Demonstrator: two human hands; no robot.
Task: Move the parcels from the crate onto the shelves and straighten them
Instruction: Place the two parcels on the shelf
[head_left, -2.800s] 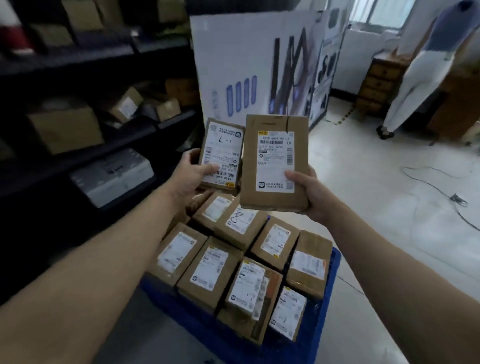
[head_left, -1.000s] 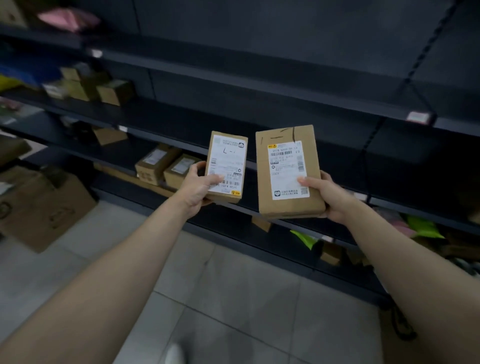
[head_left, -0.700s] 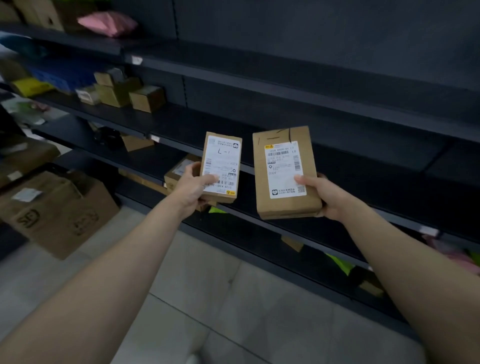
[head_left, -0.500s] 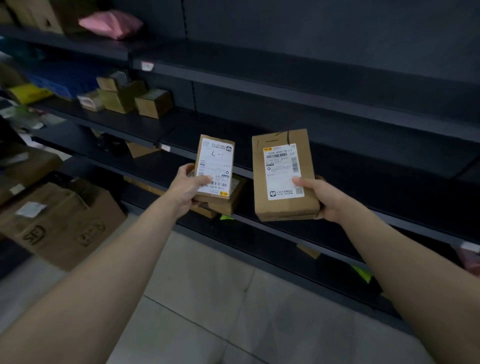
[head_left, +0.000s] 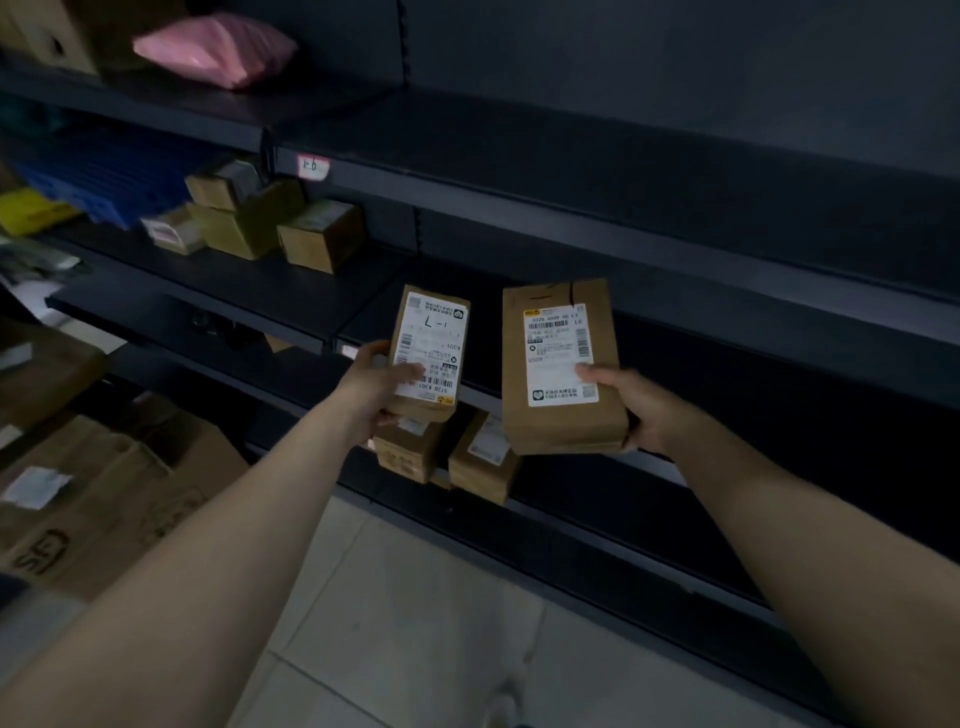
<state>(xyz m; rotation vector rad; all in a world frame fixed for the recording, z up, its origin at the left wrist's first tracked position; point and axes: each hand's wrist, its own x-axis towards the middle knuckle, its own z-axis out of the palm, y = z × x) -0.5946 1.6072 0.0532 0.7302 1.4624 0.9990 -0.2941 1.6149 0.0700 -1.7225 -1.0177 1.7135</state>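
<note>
1. Between the thumb and curled fingers of the left hand (head_left: 371, 382), a small parcel (head_left: 431, 353) is clamped by its lower end. Its labelled face is turned up toward the camera, and most of its length stands beyond the grip.
2. A larger parcel (head_left: 561, 369) is gripped the same way by the right hand (head_left: 639, 405), with the thumb pressed on the lower part of the label and the fingers wrapped behind. It is carried just beside the small one, with a gap between them.
3. Both parcels are held in the air in front of the dark shelf (head_left: 291, 291), which lies beyond the fingertips. Neither has been set down yet.
4. Both are judged to be stiff cardboard with square corners, light enough to be held one-handed from one end. Fragility cannot be told, as the contents are hidden.
5. The labels are probably slicker than the bare card, so a surer hold would be had across the narrow sides, nearer the middle.
6. Below the grips, two boxes (head_left: 483, 457) lie on a lower shelf.
</note>
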